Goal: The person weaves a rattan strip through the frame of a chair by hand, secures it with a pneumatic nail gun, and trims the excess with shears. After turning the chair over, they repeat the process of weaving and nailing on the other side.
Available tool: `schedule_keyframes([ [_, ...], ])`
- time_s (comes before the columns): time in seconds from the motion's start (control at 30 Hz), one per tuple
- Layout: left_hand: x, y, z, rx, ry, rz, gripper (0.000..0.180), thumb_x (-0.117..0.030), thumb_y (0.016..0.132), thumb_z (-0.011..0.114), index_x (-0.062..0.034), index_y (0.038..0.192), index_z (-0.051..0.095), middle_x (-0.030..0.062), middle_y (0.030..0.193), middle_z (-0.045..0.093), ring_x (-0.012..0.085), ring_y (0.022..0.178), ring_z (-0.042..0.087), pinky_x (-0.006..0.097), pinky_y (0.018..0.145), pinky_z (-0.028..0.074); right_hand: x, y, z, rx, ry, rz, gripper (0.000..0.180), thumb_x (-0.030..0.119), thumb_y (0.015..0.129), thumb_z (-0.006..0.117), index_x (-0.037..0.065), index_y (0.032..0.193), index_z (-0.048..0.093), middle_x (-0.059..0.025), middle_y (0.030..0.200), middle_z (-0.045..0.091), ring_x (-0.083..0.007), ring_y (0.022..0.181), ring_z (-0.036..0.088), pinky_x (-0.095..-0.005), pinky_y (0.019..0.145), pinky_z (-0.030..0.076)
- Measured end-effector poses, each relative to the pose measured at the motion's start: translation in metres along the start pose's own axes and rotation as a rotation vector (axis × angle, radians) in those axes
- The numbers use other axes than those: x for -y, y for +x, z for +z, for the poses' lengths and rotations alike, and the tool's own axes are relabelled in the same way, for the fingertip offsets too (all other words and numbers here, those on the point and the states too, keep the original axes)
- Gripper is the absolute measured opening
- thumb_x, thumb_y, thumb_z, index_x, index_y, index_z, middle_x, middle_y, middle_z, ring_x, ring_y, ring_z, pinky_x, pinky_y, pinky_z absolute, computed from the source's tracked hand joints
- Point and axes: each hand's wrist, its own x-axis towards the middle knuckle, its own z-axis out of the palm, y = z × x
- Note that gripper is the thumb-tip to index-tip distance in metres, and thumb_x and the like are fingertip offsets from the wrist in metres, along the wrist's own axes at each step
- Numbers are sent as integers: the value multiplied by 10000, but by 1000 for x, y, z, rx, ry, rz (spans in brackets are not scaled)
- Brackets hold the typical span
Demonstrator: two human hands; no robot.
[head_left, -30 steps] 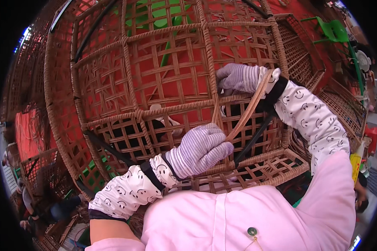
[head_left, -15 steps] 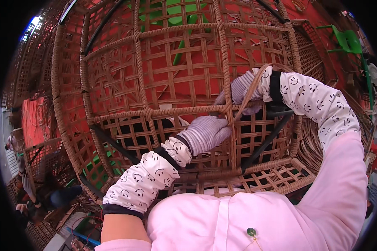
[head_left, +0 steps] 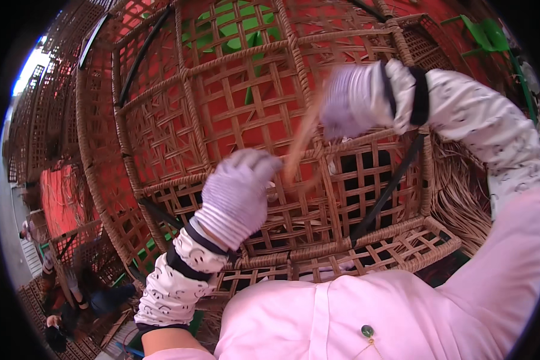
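A brown wicker frame [head_left: 297,42] with an open lattice of flat strips and cord-wrapped bars stands before me. My left hand [head_left: 237,195], in a striped lavender glove, is over the lower middle of the lattice with its fingers curled. What it holds, if anything, is hidden. My right hand [head_left: 351,102], in a matching glove and smeared by motion, is raised over the lattice right of the central upright bar. A brown wicker strand [head_left: 302,141], also blurred, runs from its fingers down toward the left hand. The strand's lower end is unclear.
Dark metal struts [head_left: 385,192] brace the frame's lower part. Loose wicker strands [head_left: 459,192] hang in a bundle at right. Green chairs stand behind the lattice and at far right [head_left: 486,35]. Another person [head_left: 90,291] is at lower left, among more woven pieces [head_left: 39,129].
My left hand has moved left from the central upright bar. My right hand has come out from behind the bar and up, with the strand now stretched down to its left.
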Motion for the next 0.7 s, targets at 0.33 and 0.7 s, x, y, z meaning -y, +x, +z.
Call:
schedule_keyframes([
  [0.33,-49,47,49,-333,-325,443,242,-271,780,628,-73,913,589,114,868,593,298,827,580,385,749,479,267,-56,-170,-71,739,713,236,129,749,680,25,581,551,-99,576,512,-252,522,541,-326,468,436],
  [0.7,-26,-6,49,-59,-890,437,217,-136,854,495,-5,685,537,146,634,503,344,675,514,413,820,425,217,-58,-8,-902,1993,1073,373,129,845,566,-25,1163,448,-96,990,550,-186,855,586,-326,762,509],
])
